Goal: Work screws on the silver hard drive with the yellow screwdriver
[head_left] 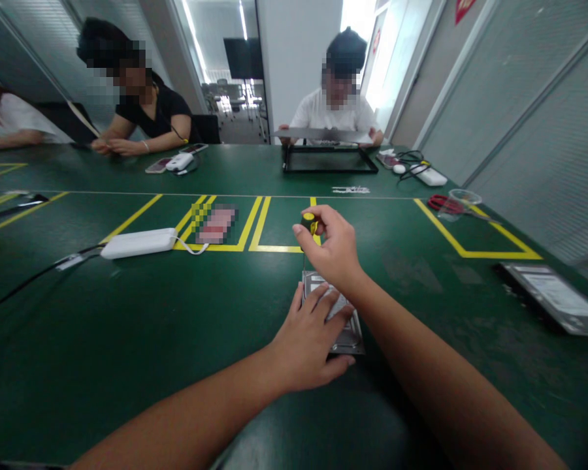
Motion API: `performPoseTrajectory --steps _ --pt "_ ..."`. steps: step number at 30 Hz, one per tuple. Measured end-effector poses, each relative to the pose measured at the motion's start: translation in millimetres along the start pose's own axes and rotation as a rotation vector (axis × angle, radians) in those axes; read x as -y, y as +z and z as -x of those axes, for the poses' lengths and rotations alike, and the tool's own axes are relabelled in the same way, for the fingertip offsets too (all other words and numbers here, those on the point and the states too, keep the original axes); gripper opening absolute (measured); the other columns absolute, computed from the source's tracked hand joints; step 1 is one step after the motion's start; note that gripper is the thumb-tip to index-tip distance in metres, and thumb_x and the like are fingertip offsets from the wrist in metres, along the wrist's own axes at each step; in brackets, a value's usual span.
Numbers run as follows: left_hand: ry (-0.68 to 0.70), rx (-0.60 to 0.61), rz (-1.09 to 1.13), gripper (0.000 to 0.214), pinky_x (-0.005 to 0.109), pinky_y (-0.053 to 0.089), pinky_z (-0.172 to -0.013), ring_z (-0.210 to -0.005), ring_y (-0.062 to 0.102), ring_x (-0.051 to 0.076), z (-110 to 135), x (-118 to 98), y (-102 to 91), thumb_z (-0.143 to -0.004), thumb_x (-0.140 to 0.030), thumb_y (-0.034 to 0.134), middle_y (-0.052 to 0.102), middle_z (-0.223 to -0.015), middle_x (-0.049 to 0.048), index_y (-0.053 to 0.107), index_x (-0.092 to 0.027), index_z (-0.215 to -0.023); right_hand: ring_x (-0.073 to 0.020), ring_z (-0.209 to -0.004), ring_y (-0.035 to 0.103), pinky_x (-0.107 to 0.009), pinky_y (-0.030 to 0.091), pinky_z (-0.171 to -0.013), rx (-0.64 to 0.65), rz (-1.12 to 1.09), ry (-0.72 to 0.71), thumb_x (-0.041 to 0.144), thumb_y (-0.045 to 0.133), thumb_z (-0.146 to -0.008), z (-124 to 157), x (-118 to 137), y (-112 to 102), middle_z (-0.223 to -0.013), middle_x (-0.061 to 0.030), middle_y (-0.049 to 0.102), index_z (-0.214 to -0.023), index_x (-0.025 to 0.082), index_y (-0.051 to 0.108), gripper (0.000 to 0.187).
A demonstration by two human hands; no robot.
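Head view, sole camera. Principal item: metal hard drive (351, 341), flat on green table (186, 365), partly covered by left hand (311, 336). Left hand: palm down, fingers spread across the drive's face, little finger along its left edge, not wrapped around anything. Right hand (340, 247): thumb and fingers closed about yellow-and-black screwdriver (308, 225), handle near upright, thin shaft running down to the drive's far left corner. Seating of tip in a screw: cannot tell, too small. Nearby: second drive (563, 300), to the right, well apart; white box (140, 243) with cables, to the left.

Hazards, as judged: tip skidding off the corner, from a tilted shaft or light downward pressure, with scratched metal or a jabbed little finger; stripped screw head, from turning without full seating; drive swivelling under torque, from too loose a press by left hand.
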State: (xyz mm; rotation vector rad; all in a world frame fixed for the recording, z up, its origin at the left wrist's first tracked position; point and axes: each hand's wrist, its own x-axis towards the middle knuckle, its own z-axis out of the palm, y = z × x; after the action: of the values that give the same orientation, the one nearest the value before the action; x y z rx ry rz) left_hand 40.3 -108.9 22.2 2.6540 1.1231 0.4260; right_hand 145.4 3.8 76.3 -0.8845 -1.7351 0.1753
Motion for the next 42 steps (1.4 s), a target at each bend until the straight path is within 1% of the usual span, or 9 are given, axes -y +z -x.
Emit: performPoseTrajectory --steps 7,12,17,21,26,30,33,39,42 --pt "-0.008 0.009 -0.003 0.077 0.070 0.009 -0.118 -0.145 0.025 0.040 0.6 -1.1 -1.8 -0.080 -0.054 0.067 0.037 -0.154 0.0156 0.042 -0.022 -0.145 -0.0124 -0.071 0.051 -0.028 0.043 -0.067 -0.005 -0.030 -0.007 0.033 0.067 -0.085 1.6 -4.0 3.7 -0.085 -0.0018 0.062 -0.097 0.017 0.067 0.020" --pt "-0.012 0.009 -0.003 0.078 0.070 0.009 -0.118 -0.146 0.024 0.040 0.9 -0.6 -1.3 -0.080 -0.055 0.066 0.036 -0.154 0.0151 0.041 -0.024 -0.147 -0.0127 -0.069 0.054 -0.029 0.046 -0.067 -0.023 -0.102 0.065 0.032 0.066 -0.083 2.9 -3.4 4.0 -0.089 -0.0015 0.067 -0.113 0.018 0.063 0.034" --pt "-0.005 0.007 -0.007 0.078 0.070 0.009 -0.118 -0.146 0.024 0.040 0.7 0.0 -0.4 -0.081 -0.056 0.065 0.036 -0.154 0.0156 0.041 -0.023 -0.147 -0.0145 -0.074 0.058 -0.031 0.047 -0.071 0.019 -0.042 0.061 0.031 0.060 -0.086 3.0 -0.4 -0.4 -0.086 -0.0014 0.068 -0.100 0.019 0.066 0.020" --pt "-0.005 0.006 -0.008 0.078 0.070 0.009 -0.118 -0.146 0.024 0.040 0.8 0.0 -0.1 -0.080 -0.056 0.065 0.036 -0.154 0.0159 0.042 -0.022 -0.146 -0.0161 -0.081 0.059 -0.032 0.048 -0.075 -0.009 -0.037 -0.005 0.030 0.062 -0.085 1.4 0.1 -2.4 -0.092 -0.0038 0.067 -0.105 0.019 0.069 0.024" --pt "0.000 -0.001 -0.006 0.077 0.070 0.009 -0.118 -0.146 0.023 0.040 0.7 0.0 1.1 -0.081 -0.056 0.065 0.034 -0.156 0.0153 0.042 -0.023 -0.147 -0.0153 -0.076 0.054 -0.032 0.047 -0.073 0.007 -0.033 -0.035 0.031 0.062 -0.085 -1.9 -3.9 -3.2 -0.085 -0.0028 0.060 -0.112 0.020 0.070 0.030" --pt "0.000 -0.004 -0.012 0.078 0.070 0.009 -0.118 -0.146 0.023 0.041 0.8 0.2 2.2 -0.081 -0.056 0.065 0.033 -0.157 0.0154 0.041 -0.023 -0.147 -0.0158 -0.077 0.054 -0.033 0.046 -0.073 0.038 -0.057 -0.069 0.030 0.060 -0.085 -3.9 -7.0 -4.0 -0.083 -0.0033 0.057 -0.116 0.015 0.070 0.035" --pt "-0.001 -0.006 -0.020 0.078 0.070 0.008 -0.117 -0.146 0.023 0.040 1.0 0.1 2.3 -0.081 -0.057 0.065 0.033 -0.157 0.0156 0.041 -0.023 -0.147 -0.0157 -0.076 0.054 -0.033 0.046 -0.073 0.040 -0.061 -0.074 0.027 0.060 -0.085 -4.1 -6.9 -4.4 -0.083 -0.0040 0.058 -0.114 0.011 0.070 0.035" --pt "-0.002 0.000 -0.022 0.078 0.069 0.009 -0.118 -0.147 0.023 0.040 0.7 -0.2 1.5 -0.081 -0.056 0.065 0.034 -0.156 0.0157 0.041 -0.023 -0.148 -0.0158 -0.076 0.054 -0.032 0.045 -0.072 0.046 -0.034 -0.044 0.029 0.060 -0.084 -3.2 -5.2 -4.5 -0.084 -0.0029 0.060 -0.107 0.019 0.070 0.028" --pt "0.001 -0.005 -0.019 0.078 0.069 0.009 -0.118 -0.146 0.023 0.040 0.6 0.2 1.6 -0.081 -0.057 0.065 0.034 -0.156 0.0160 0.041 -0.023 -0.147 -0.0158 -0.077 0.055 -0.031 0.045 -0.072 0.045 -0.044 -0.044 0.028 0.060 -0.083 -3.0 -4.7 -4.7 -0.085 -0.0034 0.062 -0.106 0.018 0.070 0.027"
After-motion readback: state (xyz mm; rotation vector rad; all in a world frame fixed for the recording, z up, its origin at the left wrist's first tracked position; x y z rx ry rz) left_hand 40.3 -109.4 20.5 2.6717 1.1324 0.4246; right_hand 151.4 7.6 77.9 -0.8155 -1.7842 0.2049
